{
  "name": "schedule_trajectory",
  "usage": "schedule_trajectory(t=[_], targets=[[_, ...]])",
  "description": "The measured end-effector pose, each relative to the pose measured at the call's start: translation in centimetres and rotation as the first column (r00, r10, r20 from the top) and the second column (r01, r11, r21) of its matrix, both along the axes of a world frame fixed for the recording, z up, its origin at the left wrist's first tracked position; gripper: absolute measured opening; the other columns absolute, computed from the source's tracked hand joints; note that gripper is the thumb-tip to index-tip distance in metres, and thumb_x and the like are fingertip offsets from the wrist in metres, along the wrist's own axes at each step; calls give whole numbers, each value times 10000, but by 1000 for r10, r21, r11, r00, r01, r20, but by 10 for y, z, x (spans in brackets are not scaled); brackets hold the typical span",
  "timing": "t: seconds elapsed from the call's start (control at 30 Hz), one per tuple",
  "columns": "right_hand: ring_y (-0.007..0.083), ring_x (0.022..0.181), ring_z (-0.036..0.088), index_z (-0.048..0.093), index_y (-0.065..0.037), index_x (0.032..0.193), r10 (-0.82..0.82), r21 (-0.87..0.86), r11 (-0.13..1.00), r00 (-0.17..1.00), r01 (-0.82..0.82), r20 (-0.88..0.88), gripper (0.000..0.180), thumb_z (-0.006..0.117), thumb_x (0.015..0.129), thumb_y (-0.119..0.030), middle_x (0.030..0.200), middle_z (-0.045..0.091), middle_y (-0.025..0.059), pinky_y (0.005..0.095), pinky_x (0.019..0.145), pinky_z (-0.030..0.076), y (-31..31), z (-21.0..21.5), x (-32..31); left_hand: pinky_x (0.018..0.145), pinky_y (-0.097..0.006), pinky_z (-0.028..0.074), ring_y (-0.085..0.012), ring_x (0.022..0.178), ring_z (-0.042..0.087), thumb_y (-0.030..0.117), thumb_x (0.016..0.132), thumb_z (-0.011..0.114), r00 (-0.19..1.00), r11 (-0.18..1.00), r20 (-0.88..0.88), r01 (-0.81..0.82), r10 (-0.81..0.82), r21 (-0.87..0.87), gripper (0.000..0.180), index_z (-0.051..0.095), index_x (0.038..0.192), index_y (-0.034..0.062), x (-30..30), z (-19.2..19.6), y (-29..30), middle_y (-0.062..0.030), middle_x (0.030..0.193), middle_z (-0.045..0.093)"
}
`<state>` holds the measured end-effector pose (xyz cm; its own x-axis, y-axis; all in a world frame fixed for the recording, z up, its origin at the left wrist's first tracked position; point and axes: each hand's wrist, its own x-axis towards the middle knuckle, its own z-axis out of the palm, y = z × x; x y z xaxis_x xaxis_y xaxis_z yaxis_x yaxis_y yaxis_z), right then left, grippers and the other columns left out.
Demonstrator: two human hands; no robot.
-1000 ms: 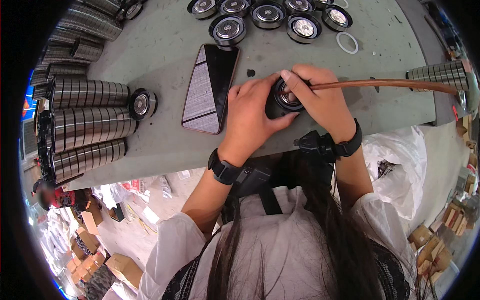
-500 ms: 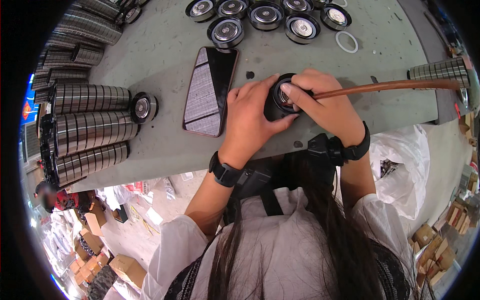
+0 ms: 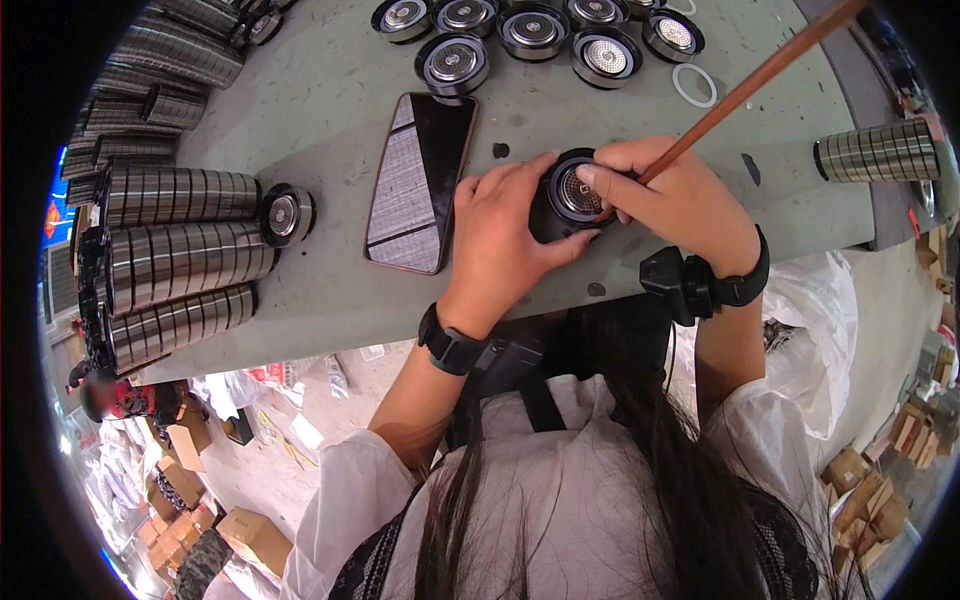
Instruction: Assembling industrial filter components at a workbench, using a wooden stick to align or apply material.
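A round black-and-metal cup lid with a perforated metal disc in its middle lies on the table in front of me. My left hand curves round its left side, thumb near the lower rim and fingertips at the top. In my right hand is a slim brown wooden stick, pinched between thumb and fingers. Its long end rises to the upper right, while the lower end is tucked under the fingers by the lid's right inner rim; the tip itself is mostly hidden.
Left of my left hand lies a phone. Several similar lids stand at the back beside a white ring gasket. Stacked metal lids line the left side; another stack lies at the right edge. Below right hangs a white plastic bag.
The stick has swung from nearly level to steeply up and right. My right hand and wrist have shifted slightly right, uncovering more of the lid's disc. My left hand stays put.
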<state>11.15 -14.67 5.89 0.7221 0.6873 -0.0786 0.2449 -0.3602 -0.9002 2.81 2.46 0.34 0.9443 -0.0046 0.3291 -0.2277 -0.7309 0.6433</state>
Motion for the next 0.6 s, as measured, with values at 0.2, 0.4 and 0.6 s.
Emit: schedule_trajectory(t=[0.2, 0.4, 0.6], targets=[[112, 555, 497, 583, 28, 755, -8, 12, 1000, 1000, 8, -1, 265, 598, 886, -202, 601, 526, 49, 274, 522, 388, 1, -1, 1, 902, -374, 350, -248, 1016, 561, 276, 580, 824, 1000, 1000, 7, -1, 1, 3, 685, 565, 1176, 58, 1, -2, 0, -87, 1039, 627], [115, 538, 481, 569, 22, 735, -133, 82, 986, 977, 148, -164, 270, 602, 881, -203, 582, 509, 53, 277, 509, 373, 0, 0, -5, 907, -372, 348, -247, 1018, 560, 285, 583, 820, 1000, 1000, 9, 0, 0, 2, 686, 563, 1178, 61, 0, -2, 0, -88, 1039, 626], [112, 535, 464, 579, 18, 754, -92, 86, 992, 995, 96, -49, 262, 600, 891, -205, 587, 510, 54, 276, 502, 369, 2, -14, -7, 910, -375, 347, -247, 1020, 555, 285, 583, 820, 1000, 1000, -3, 4, -4, -5, 690, 562, 1183, 61, 1, -2, 0, -90, 1041, 622]])
